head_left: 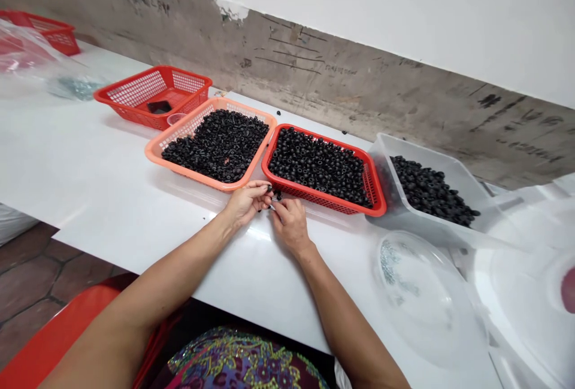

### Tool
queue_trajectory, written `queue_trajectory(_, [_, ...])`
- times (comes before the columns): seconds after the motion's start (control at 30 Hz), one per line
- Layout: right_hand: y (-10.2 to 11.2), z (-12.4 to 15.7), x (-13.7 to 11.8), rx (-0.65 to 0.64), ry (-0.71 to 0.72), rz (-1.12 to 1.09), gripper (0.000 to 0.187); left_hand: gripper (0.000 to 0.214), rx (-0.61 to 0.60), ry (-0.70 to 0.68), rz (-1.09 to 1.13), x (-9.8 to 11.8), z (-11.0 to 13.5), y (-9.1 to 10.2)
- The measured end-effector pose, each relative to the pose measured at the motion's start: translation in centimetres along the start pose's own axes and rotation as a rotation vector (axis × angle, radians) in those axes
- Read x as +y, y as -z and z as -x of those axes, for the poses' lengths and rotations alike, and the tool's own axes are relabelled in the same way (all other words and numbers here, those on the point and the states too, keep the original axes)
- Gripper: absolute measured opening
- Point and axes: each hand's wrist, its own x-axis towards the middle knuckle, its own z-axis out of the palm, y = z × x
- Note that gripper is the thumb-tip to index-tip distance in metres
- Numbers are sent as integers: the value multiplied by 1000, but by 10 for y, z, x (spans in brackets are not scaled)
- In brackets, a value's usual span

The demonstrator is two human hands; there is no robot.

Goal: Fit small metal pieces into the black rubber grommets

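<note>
Black beads (pixel 277 195) pinched between two hands at a basket's edge

The left hand (pixel 247 203) lies palm-down, its fingertips (pixel 268 188) closed on one bead just off the front rim of a red mesh basket (pixel 314 193). The right hand (pixel 291 224) sits right beside it, fingers drawn together and pinching a tiny silver-glinting bit (pixel 272 206), too small to make out. A few beads lie on the white table (pixel 135 245) by the fingers. That red basket is heaped with beads, and so is the salmon-orange mesh basket (pixel 188 172) touching it on the left. On the right, a clear plastic tub (pixel 386 161) holds more beads. Behind, a second red basket (pixel 153 111) holds a dark piece, with a small clear cup (pixel 175 118) by its corner. A clear round lid (pixel 422 299) with silvery bits on it lies near the right forearm (pixel 341 317). Farther left are a clear plastic bag (pixel 27 54) and another red basket (pixel 45 33). Patterned cloth (pixel 238 359) covers the lap, beside a red chair (pixel 58 341)
</note>
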Motion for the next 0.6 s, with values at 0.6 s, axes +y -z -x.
queue_trajectory(0.6, [3,-1,2,19,-83,-248,30,24,-132,22,-46,-4,5,-3])
